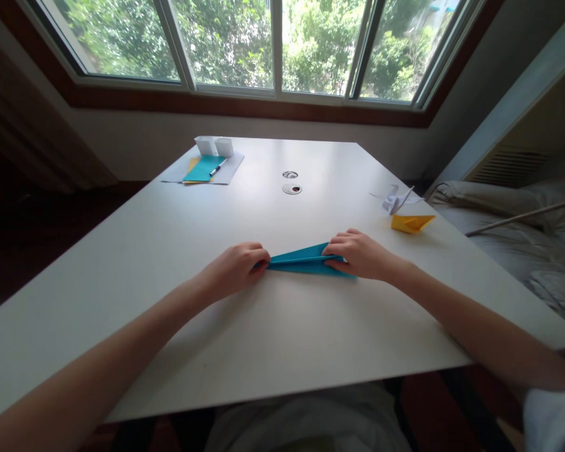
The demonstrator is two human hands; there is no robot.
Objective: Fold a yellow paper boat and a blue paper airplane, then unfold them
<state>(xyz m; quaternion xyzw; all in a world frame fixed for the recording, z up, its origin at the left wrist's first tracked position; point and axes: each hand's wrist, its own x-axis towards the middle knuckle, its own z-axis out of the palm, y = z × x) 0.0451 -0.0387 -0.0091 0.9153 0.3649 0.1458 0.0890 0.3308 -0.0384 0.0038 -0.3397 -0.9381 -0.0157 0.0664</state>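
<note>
Counter edge: I see the white counter point(207, 358) stretching nearer than the blue folded paper point(294, 258), with the person's forearms coming over it.
Blue paper: lies on the counter between both hands, a long wedge with a raised central fold, narrow at its left end, wide at its right.
Left hand point(238, 269): fingers closed in a pinch on the blue paper's narrow tip.
Right hand point(361, 256): fingers slightly parted around the fold at the blue paper's wide end, thumb on the near side, gripping it.
Yellow boat point(410, 224): beyond the blue paper, to its right.
White folded figure point(392, 202): right of the blue paper, just behind the boat.
Round fittings point(292, 188): set in the counter straight beyond the blue paper.
Sheets point(200, 169): far left of the blue paper, a pen point(218, 167) on top.
White boxes point(225, 148): farthest left beyond the blue paper.
</note>
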